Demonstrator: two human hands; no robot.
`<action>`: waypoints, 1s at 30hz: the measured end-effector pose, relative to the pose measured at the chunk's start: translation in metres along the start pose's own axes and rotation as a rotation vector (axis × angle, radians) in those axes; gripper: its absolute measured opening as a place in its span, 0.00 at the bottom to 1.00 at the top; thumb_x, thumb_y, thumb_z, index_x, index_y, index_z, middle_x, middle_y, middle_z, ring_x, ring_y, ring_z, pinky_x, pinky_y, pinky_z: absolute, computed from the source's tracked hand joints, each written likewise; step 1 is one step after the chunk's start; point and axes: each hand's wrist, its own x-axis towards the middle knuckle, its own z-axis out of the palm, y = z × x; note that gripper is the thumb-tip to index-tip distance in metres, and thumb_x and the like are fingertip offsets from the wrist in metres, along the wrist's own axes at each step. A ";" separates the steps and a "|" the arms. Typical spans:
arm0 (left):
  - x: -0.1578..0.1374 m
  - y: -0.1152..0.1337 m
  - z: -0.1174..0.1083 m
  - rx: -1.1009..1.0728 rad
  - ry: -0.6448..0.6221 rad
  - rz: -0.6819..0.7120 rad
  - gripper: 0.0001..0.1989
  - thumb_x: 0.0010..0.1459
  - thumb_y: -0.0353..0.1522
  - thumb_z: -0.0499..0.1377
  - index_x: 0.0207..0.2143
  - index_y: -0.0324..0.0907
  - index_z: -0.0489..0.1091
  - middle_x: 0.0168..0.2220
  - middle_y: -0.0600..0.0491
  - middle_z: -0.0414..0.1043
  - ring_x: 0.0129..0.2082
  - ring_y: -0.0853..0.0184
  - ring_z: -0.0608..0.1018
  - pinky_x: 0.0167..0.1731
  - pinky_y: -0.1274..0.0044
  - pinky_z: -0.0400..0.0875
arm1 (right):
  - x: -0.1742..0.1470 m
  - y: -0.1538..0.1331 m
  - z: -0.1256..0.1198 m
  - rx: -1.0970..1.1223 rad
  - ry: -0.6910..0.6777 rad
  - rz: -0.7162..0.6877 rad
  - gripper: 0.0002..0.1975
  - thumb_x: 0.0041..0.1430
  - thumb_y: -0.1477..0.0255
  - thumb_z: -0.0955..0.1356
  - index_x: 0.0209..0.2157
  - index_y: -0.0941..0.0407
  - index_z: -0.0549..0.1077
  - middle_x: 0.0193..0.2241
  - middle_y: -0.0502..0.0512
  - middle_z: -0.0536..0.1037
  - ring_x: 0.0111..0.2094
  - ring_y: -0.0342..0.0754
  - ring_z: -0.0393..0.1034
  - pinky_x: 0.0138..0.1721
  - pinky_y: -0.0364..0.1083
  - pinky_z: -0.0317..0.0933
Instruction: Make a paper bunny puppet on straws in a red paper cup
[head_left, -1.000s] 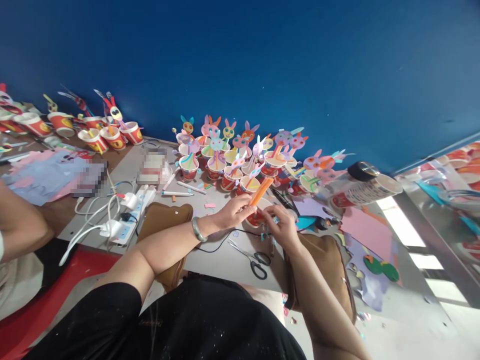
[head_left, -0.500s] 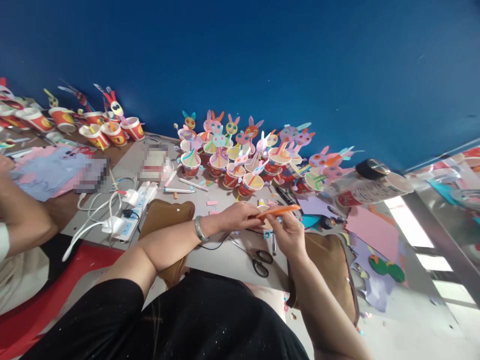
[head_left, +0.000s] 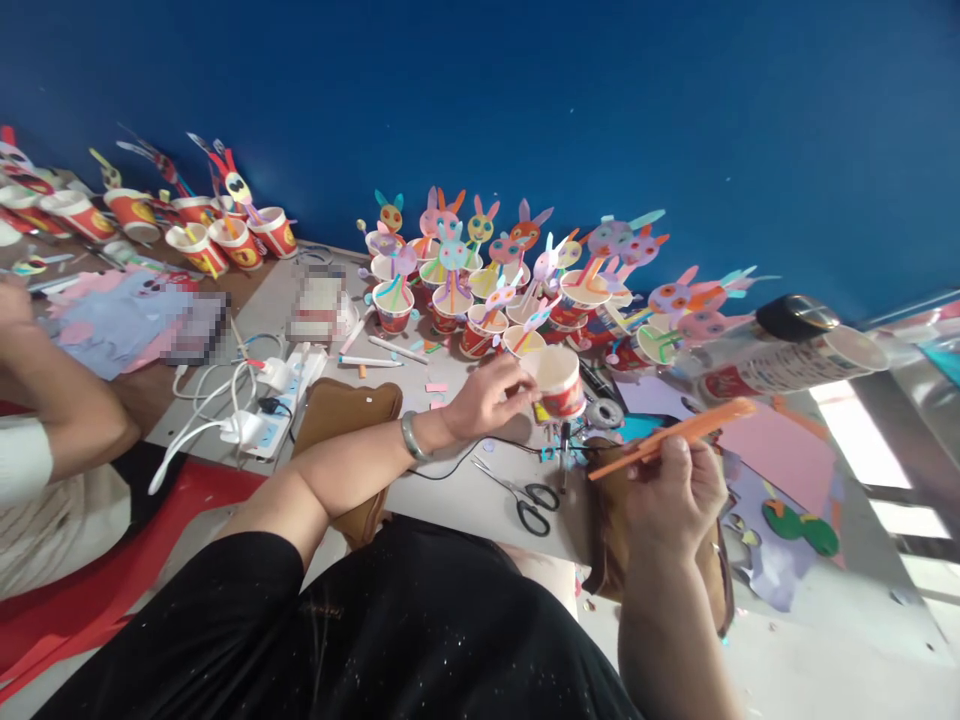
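My left hand point(head_left: 491, 398), with a bangle on the wrist, has its thumb and fingers pinched together at the left side of a red and white paper cup point(head_left: 561, 385). Off to the right, my right hand point(head_left: 679, 490) grips a long orange paper strip point(head_left: 686, 430), which looks layered and points left at its narrow end. Black-handled scissors point(head_left: 534, 508) lie spread on the table below the cup. A roll of tape point(head_left: 604, 413) sits just right of it.
Behind are several cups with paper rabbits point(head_left: 452, 255). A tumbler point(head_left: 795, 320) leans at right, near pink paper point(head_left: 787, 440). A white power strip point(head_left: 289, 405) with cables lies left, by a brown cushion point(head_left: 349, 420). A co-worker's arm point(head_left: 60, 385) is far left.
My hands have parted. The right has carried the orange paper strip to the right, away from the left. My left hand is now at the paper cup. The view has shifted slightly.
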 end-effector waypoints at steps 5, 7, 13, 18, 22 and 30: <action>0.009 0.012 -0.013 -0.001 0.403 0.137 0.08 0.69 0.38 0.57 0.41 0.43 0.67 0.42 0.48 0.68 0.42 0.67 0.75 0.36 0.73 0.74 | -0.013 0.026 -0.010 -0.250 -0.275 0.276 0.21 0.54 0.52 0.74 0.35 0.57 0.78 0.23 0.50 0.75 0.21 0.43 0.66 0.20 0.43 0.59; 0.009 0.015 -0.013 0.010 0.385 0.203 0.06 0.70 0.36 0.56 0.41 0.43 0.67 0.43 0.47 0.71 0.44 0.67 0.76 0.39 0.73 0.75 | -0.020 0.034 0.000 -0.316 -0.496 0.298 0.23 0.54 0.52 0.74 0.39 0.57 0.79 0.24 0.51 0.77 0.23 0.45 0.69 0.22 0.43 0.61; -0.002 0.012 -0.004 -0.069 0.174 0.229 0.08 0.71 0.35 0.52 0.45 0.42 0.67 0.39 0.49 0.77 0.38 0.70 0.80 0.38 0.77 0.74 | -0.032 0.038 0.061 -0.300 -0.890 0.131 0.24 0.63 0.53 0.67 0.47 0.58 0.79 0.27 0.54 0.80 0.28 0.49 0.74 0.31 0.46 0.67; -0.005 0.004 -0.003 -0.107 0.175 0.062 0.09 0.71 0.38 0.53 0.43 0.41 0.67 0.31 0.53 0.74 0.28 0.72 0.78 0.31 0.80 0.71 | -0.033 0.038 0.073 -0.369 -0.924 -0.089 0.17 0.62 0.61 0.69 0.45 0.57 0.79 0.37 0.60 0.83 0.36 0.52 0.77 0.39 0.50 0.70; -0.005 0.004 -0.002 -0.126 0.163 0.036 0.10 0.71 0.38 0.53 0.42 0.41 0.66 0.31 0.54 0.73 0.28 0.73 0.78 0.31 0.80 0.72 | -0.028 0.046 0.042 -0.516 -0.858 -0.113 0.16 0.62 0.61 0.67 0.44 0.57 0.80 0.34 0.59 0.84 0.32 0.51 0.77 0.35 0.49 0.69; -0.004 0.003 0.002 -0.103 0.168 0.054 0.14 0.67 0.42 0.59 0.39 0.40 0.68 0.33 0.52 0.75 0.30 0.72 0.78 0.33 0.78 0.74 | -0.019 0.042 -0.025 -0.835 -0.671 -0.202 0.16 0.61 0.56 0.68 0.34 0.53 0.79 0.26 0.54 0.81 0.26 0.50 0.73 0.30 0.48 0.63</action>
